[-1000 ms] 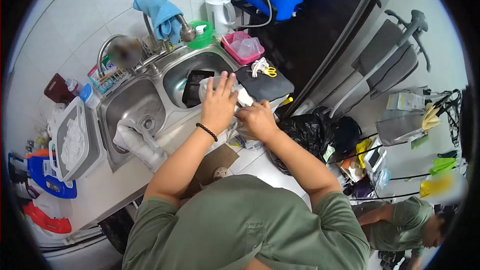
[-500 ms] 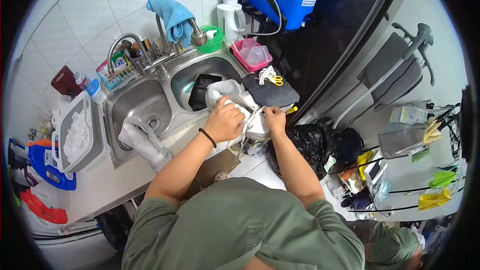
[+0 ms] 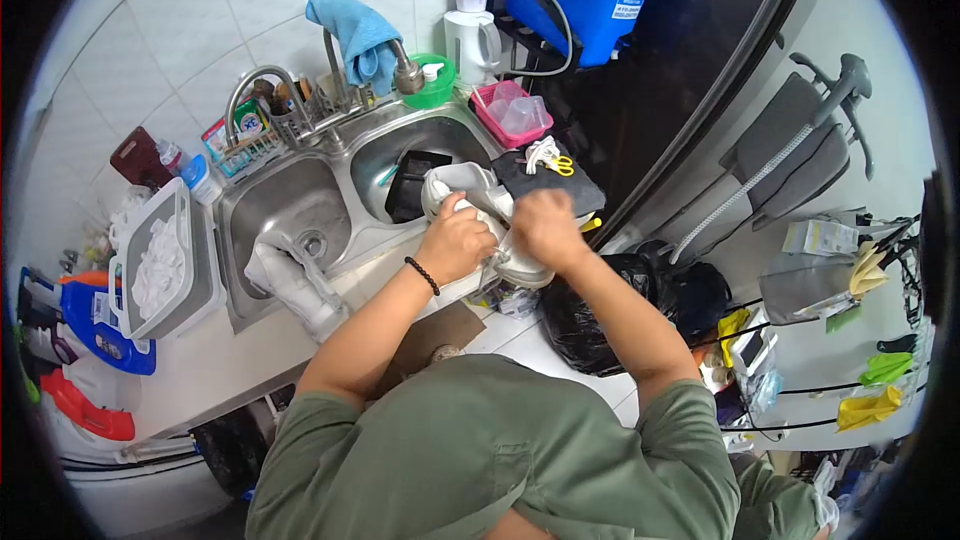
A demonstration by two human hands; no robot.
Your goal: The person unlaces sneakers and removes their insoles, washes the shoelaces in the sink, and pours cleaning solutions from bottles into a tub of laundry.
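Note:
My left hand (image 3: 462, 245), with a dark bead bracelet at the wrist, is closed on a white lace-up shoe (image 3: 523, 270) above the counter's front edge. The shoe's toe points toward my right side and its collar lies toward the sink. Over the front of the shoe, my right hand (image 3: 547, 230) is curled into a fist and smeared by motion. It was pinching the white shoelace a moment ago; the lace is now hidden by the fingers. A second white shoe (image 3: 295, 285) lies on its side at the left basin's front rim.
A steel double sink (image 3: 340, 190) has a black container (image 3: 415, 185) in its right basin. A dark folded cloth (image 3: 545, 185) carries white laces and yellow scissors (image 3: 563, 165). A grey basket (image 3: 195, 280) of white cloths stands left. Black bags (image 3: 600, 315) lie on the floor.
My right hand has lifted and turned from beside the toe to over the shoe, closing into a fist. My left hand keeps its hold on the shoe. The view has shifted slightly.

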